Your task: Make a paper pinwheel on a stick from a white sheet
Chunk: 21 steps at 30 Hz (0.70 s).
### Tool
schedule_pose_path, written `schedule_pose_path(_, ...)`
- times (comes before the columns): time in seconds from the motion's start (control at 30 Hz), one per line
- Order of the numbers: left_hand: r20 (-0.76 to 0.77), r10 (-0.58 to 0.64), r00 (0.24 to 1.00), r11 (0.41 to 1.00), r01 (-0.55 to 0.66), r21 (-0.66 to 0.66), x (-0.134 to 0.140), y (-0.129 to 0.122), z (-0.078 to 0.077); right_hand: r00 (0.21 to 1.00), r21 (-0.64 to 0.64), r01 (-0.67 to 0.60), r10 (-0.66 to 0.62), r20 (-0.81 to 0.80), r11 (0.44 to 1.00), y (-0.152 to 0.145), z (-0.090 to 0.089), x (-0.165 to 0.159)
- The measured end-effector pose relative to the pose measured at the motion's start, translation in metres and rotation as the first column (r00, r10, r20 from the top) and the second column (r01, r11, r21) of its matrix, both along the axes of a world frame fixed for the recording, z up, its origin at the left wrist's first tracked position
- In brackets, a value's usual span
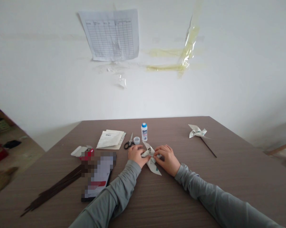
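A paper pinwheel [153, 167] folded from printed paper lies on the table in front of me. My left hand [136, 155] grips its left side, thumb and fingers closed on the folded blades. From the right, my right hand [168, 159] pinches the pinwheel near its centre with thumb and fingertips. What lies under the fingertips is hidden. Just beyond my hands stands a white glue bottle [144, 133] with a blue cap. Beside it are a small clear cap [136, 140] and black-handled scissors [129, 143].
Folded paper sheets [111, 139] lie left of the scissors. Nearer are an opened red box [86, 154], a bundle of dark sticks [55, 187] and a partly blurred phone-like device [100, 177]. A pinwheel on a stick [197, 131] rests at right. The wall [143, 101] borders the table's far edge.
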<state>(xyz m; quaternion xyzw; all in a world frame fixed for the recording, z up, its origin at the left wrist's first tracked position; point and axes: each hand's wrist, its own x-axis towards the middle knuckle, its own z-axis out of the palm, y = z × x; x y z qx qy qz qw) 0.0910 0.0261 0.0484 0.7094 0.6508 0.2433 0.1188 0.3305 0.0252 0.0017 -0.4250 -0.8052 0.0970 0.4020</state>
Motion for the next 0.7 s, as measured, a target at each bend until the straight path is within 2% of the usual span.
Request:
schedule_pose_path(0.5, 0.007, -0.032, 0.999, 0.999, 0.032, 0.001, -0.0046, 0.0047, -0.0075, 0.999, -0.001, -0.037, 0.037, -0.036, 0.999, 0.0024, -0.0018, 0.0004)
schedule_pose_path(0.7, -0.007, -0.046, 0.999, 0.999, 0.046, -0.001, -0.0043, 0.0053, -0.0046, 0.999, -0.009, -0.040, 0.040, -0.037, 0.999, 0.0004, 0.0025, 0.0019)
